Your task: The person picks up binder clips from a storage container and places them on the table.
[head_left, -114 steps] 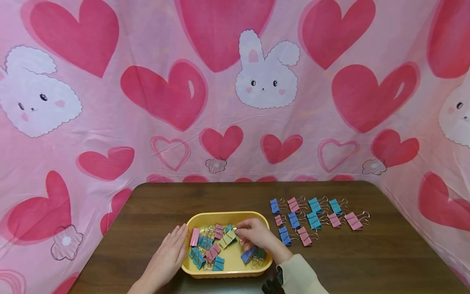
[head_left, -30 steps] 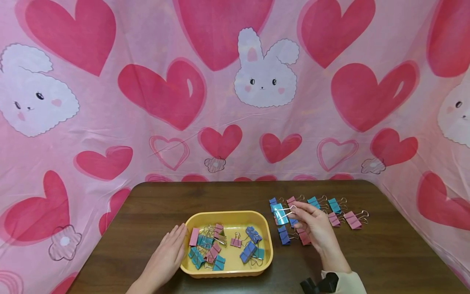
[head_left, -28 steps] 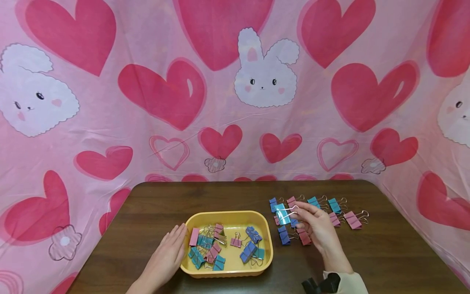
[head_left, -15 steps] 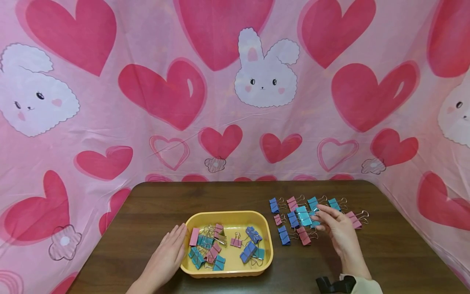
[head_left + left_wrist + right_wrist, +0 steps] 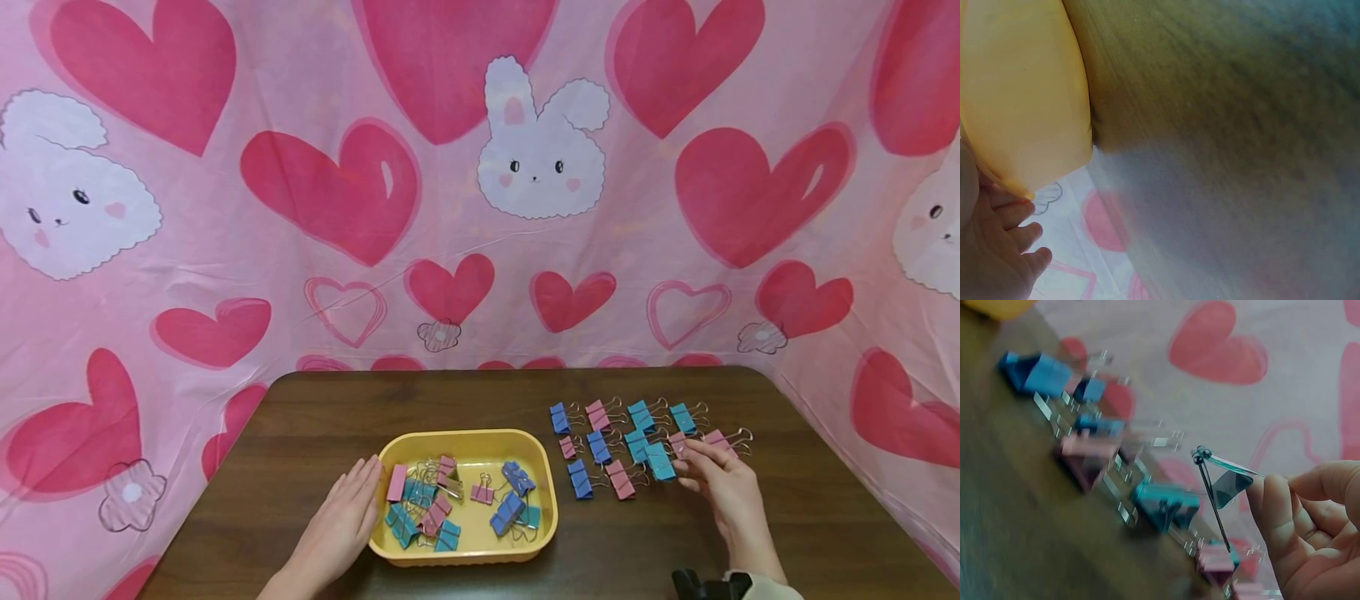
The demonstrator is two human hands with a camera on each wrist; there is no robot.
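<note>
Your right hand [image 5: 722, 485] pinches a glossy turquoise binder clip [image 5: 659, 462] by a silvery wire handle, lower right of the head frame. Your left hand [image 5: 339, 518], fingers extended, rests against the yellow tray [image 5: 480, 532], lower centre, which contains jumbled pink, blue and turquoise clips [image 5: 507, 514].

A pink backdrop [image 5: 457, 229] of hearts [image 5: 333, 196] and white rabbits [image 5: 542, 171] hangs beyond the far edge of a dark wooden table [image 5: 600, 542].
</note>
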